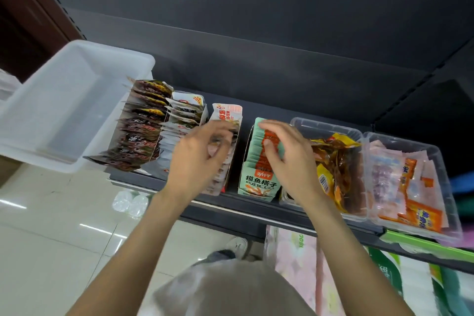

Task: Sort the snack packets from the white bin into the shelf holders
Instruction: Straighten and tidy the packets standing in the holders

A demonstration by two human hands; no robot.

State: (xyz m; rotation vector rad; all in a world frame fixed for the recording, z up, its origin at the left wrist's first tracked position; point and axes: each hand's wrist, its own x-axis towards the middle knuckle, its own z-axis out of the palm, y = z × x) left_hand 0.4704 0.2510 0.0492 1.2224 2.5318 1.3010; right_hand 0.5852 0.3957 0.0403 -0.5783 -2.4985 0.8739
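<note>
Nearest the camera, two bare forearms reach up and forward from a pale grey garment over a glossy cream tiled floor (51, 226). Below the shelf edge lies a pale pink printed package (295, 251).

On the dark grey metal shelf (256, 209) a row of holders stands side by side. The right hand (287, 159) rests on the mint-green cardboard display box (257, 183), its fingers curled down onto the upright row of green-and-orange snack packets (266, 146) packed inside; the thumb presses against the packets' orange faces, but whether one packet is pinched cannot be told. The left hand (197, 156) hovers over the white-and-orange cardboard display box (227, 113) next to it, fingers bent together around a small packet that is blurred and mostly hidden, so the grip cannot be told for sure.

To the right, a clear plastic tray (325, 127) holds brown-and-yellow snack packets (336, 161) in a loose heap, and a second clear plastic tray (420, 147) beside it holds pale pink and orange packets (410, 197) lying flat. To the left, a white carton (189, 100) carries white sachets standing in a row, and beyond it dark brown packets (141, 126) with red labels fan out.

At the far left, the translucent white plastic bin (64, 110) sits tilted at the shelf's end, with no packets visible inside.
</note>
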